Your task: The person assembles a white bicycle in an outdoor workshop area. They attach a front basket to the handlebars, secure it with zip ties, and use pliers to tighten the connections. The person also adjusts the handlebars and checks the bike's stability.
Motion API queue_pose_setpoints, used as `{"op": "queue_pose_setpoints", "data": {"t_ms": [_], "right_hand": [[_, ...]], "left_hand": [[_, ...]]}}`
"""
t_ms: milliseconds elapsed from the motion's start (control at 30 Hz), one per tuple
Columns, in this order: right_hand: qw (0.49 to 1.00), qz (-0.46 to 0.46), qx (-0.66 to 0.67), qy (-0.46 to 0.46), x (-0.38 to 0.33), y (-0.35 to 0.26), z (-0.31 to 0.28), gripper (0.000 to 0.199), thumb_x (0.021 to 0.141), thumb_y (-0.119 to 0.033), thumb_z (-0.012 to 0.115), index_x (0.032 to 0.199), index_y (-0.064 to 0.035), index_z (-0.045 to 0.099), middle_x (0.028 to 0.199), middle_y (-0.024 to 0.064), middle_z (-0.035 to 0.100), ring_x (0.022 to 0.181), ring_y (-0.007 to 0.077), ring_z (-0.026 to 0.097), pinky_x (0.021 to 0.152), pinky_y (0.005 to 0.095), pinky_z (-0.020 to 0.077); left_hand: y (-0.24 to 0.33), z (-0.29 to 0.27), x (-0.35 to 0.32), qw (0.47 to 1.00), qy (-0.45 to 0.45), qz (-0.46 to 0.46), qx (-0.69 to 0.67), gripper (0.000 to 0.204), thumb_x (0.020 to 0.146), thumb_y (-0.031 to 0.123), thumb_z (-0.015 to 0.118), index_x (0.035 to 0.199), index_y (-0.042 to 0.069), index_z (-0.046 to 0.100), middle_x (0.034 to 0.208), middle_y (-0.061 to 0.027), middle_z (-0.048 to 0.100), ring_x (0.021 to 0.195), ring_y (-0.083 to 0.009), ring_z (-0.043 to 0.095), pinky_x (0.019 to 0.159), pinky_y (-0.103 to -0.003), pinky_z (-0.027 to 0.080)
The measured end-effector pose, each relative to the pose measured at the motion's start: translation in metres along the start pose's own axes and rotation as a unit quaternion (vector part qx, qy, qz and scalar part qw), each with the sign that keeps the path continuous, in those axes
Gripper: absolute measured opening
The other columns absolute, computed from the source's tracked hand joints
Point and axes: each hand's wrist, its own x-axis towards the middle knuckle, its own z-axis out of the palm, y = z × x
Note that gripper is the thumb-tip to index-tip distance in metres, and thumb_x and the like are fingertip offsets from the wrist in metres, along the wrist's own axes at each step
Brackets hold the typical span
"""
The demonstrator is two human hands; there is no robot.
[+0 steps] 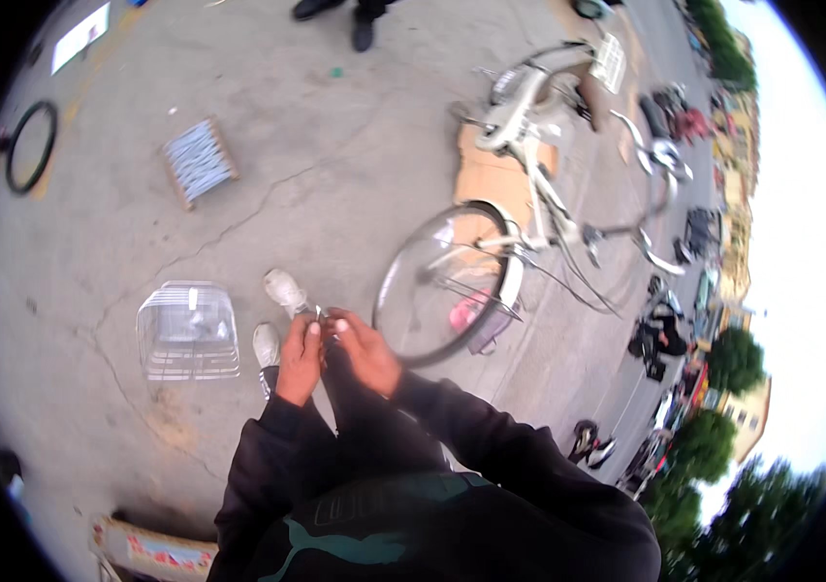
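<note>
My left hand (299,361) and my right hand (366,351) meet in front of my body, above my shoes. Fingers and thumbs are pinched together on both hands. Between the fingertips shows a small shiny piece (318,311), too small to name; both hands seem to grip it. Just right of my hands is the front wheel (383,291) of a white bicycle (551,189), which lies on its side on the pavement. A flattened piece of cardboard (476,175) is under its frame. Left of my shoes rests a wire bicycle basket (188,330).
A folding stool (200,160) with a woven seat stands at the far left. Beyond it lies a black tyre (32,147). A person's dark shoes (363,31) are at the top. Near the lower left is a bench (156,551). Parked scooters (660,335) line the street at right.
</note>
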Motion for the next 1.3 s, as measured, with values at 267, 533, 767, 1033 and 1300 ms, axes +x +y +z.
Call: {"op": "queue_pose_setpoints", "data": {"t_ms": [267, 533, 767, 1033, 1300], "right_hand": [[0.970, 0.023, 0.060, 0.235, -0.132, -0.023, -0.059, 0.029, 0.097, -0.025, 0.052, 0.101, 0.0025, 0.062, 0.084, 0.0118, 0.067, 0.075, 0.0154, 0.062, 0.069, 0.0318, 0.0495], [0.866, -0.024, 0.180, 0.467, -0.224, 0.000, -0.128, 0.031, 0.100, -0.026, 0.046, 0.097, 0.0017, 0.060, 0.083, 0.0093, 0.067, 0.077, 0.0156, 0.062, 0.070, 0.0315, 0.0492], [0.914, 0.173, -0.271, 0.248, -0.282, 0.177, -0.183, 0.031, 0.092, -0.034, 0.052, 0.096, -0.0076, 0.067, 0.084, 0.0164, 0.068, 0.083, 0.0374, 0.064, 0.074, 0.0463, 0.0506], [0.800, 0.430, -0.119, 0.402, -0.395, 0.321, -0.073, 0.032, 0.090, -0.037, 0.057, 0.095, -0.0077, 0.068, 0.086, 0.0188, 0.069, 0.081, 0.0382, 0.066, 0.073, 0.0477, 0.0524], [0.796, 0.454, -0.030, 0.400, -0.443, 0.382, -0.099, 0.032, 0.089, -0.033, 0.059, 0.091, -0.0021, 0.069, 0.089, 0.0219, 0.068, 0.089, 0.0400, 0.065, 0.080, 0.0482, 0.0508]], "left_hand": [[0.018, 0.103, -0.081, 0.960, -0.216, -0.049, 0.172, 0.020, 0.100, 0.021, 0.051, 0.107, 0.002, 0.056, 0.067, 0.0030, 0.050, 0.050, -0.0047, 0.041, 0.044, -0.020, 0.031], [0.027, 0.151, -0.092, 0.616, -0.448, 0.258, 0.594, 0.027, 0.087, 0.025, 0.065, 0.100, 0.002, 0.061, 0.086, -0.0122, 0.065, 0.073, -0.0250, 0.065, 0.067, -0.037, 0.051], [-0.056, 0.013, 0.045, 0.722, -0.150, -0.180, 0.651, 0.032, 0.087, 0.028, 0.061, 0.096, -0.002, 0.065, 0.077, -0.0118, 0.069, 0.063, -0.0189, 0.067, 0.064, -0.034, 0.055], [-0.026, -0.017, 0.059, 0.706, -0.142, -0.115, 0.684, 0.033, 0.087, 0.030, 0.059, 0.098, 0.000, 0.068, 0.083, -0.0141, 0.070, 0.068, -0.0224, 0.068, 0.070, -0.034, 0.055], [-0.091, 0.079, 0.034, 0.415, -0.226, -0.079, 0.878, 0.041, 0.086, 0.036, 0.051, 0.105, 0.004, 0.070, 0.109, -0.0196, 0.066, 0.105, -0.0380, 0.062, 0.094, -0.045, 0.047]]}}
